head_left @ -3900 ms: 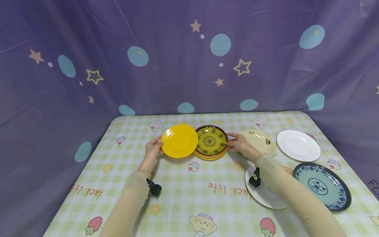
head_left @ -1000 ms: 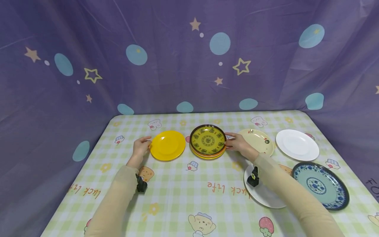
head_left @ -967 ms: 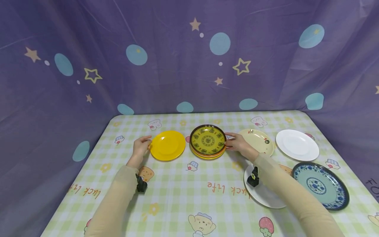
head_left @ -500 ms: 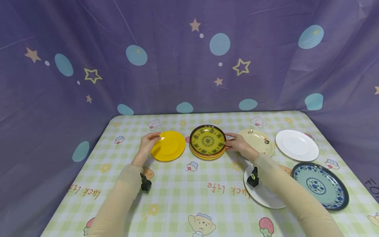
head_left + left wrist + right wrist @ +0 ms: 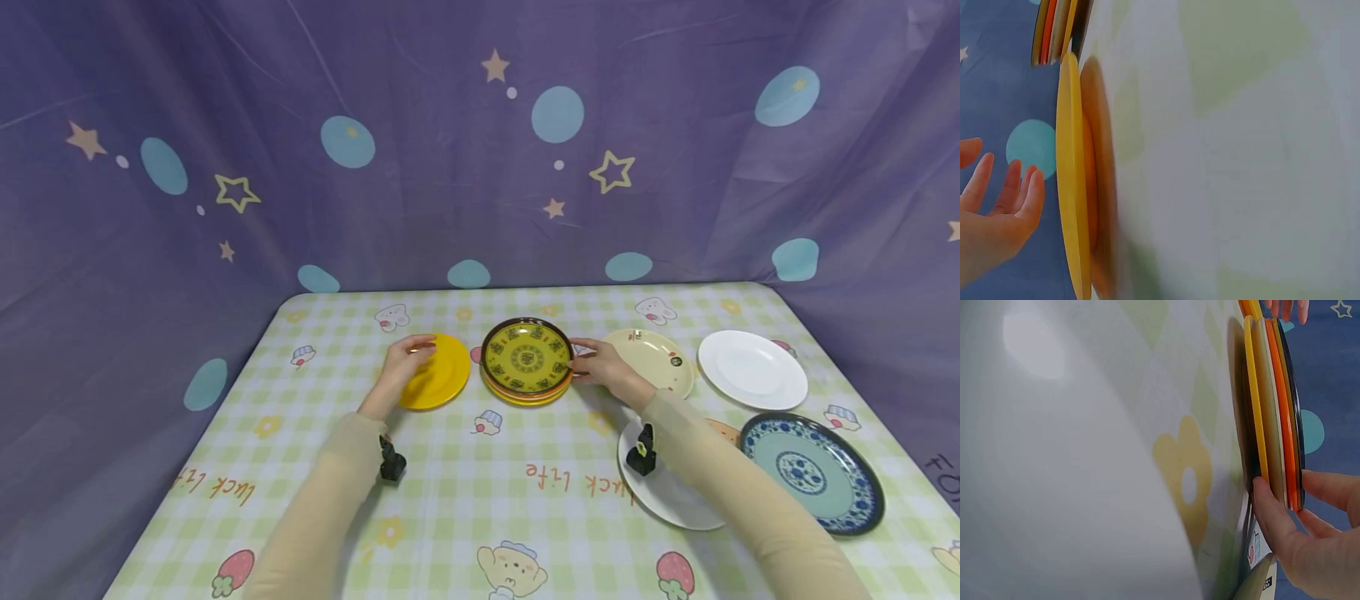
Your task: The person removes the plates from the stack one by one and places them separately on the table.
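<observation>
A plain yellow plate lies flat on the checked tablecloth, just left of a stack of plates topped by a dark-rimmed yellow patterned plate. My left hand hovers over the yellow plate's left half with its fingers straight. In the left wrist view the left hand stands apart from the yellow plate. My right hand grips the stack's right rim. In the right wrist view the right hand has its thumb under the stack and a finger over the rim.
A cream plate and a white plate lie to the right of the stack. A blue patterned plate and another white plate sit near the front right, the latter under my right forearm. Purple curtains enclose the table.
My left hand let go of the yellow plate's left rim and slid right, over the plate. The plate now rests flat beside the stack. The right hand stayed on the stack.
</observation>
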Demonstrator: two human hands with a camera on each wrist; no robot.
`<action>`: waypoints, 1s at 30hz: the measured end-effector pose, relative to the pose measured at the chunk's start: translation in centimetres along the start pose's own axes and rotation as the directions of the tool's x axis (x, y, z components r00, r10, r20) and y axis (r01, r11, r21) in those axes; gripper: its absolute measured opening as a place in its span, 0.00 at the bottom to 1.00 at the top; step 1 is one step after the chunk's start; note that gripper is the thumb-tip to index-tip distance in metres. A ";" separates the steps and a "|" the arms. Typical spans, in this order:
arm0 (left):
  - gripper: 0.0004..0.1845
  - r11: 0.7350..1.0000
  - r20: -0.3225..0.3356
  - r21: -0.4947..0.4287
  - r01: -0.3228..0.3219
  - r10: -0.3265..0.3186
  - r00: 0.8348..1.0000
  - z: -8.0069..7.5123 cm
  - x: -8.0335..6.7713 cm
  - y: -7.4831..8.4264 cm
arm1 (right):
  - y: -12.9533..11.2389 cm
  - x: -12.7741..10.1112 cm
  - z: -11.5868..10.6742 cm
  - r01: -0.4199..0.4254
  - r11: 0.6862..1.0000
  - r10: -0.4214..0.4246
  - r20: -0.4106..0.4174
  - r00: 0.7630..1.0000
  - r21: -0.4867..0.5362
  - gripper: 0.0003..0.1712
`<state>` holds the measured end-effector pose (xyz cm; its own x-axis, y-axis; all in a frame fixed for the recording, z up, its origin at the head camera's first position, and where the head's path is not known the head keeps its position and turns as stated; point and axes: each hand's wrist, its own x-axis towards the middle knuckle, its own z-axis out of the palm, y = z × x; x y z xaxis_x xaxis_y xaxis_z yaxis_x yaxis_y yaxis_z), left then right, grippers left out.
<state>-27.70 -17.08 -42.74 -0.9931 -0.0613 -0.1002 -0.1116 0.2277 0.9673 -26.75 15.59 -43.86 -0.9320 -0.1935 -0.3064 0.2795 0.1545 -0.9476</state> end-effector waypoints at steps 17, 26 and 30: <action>0.16 0.998 0.058 0.053 0.038 -0.041 0.997 3.5 -0.2 0.1 | 0.0 0.0 0.0 0.006 1.000 -0.006 0.013 1.000 0.011 0.32; 0.18 0.997 0.092 0.073 0.005 -0.011 0.996 5.3 -0.2 0.3 | 0.1 0.1 -0.1 0.001 1.000 -0.001 0.005 1.000 0.002 0.32; 0.18 0.998 0.095 0.066 -0.002 -0.004 0.995 5.9 -0.3 0.4 | 0.1 0.2 -0.1 -0.004 1.000 0.004 0.004 1.000 0.007 0.32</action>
<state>-27.70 -11.24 -43.70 -0.9916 0.0301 -0.1256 -0.1114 0.2915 0.9501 -26.90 15.65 -43.95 -0.9300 -0.1969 -0.3104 0.2848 0.1481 -0.9471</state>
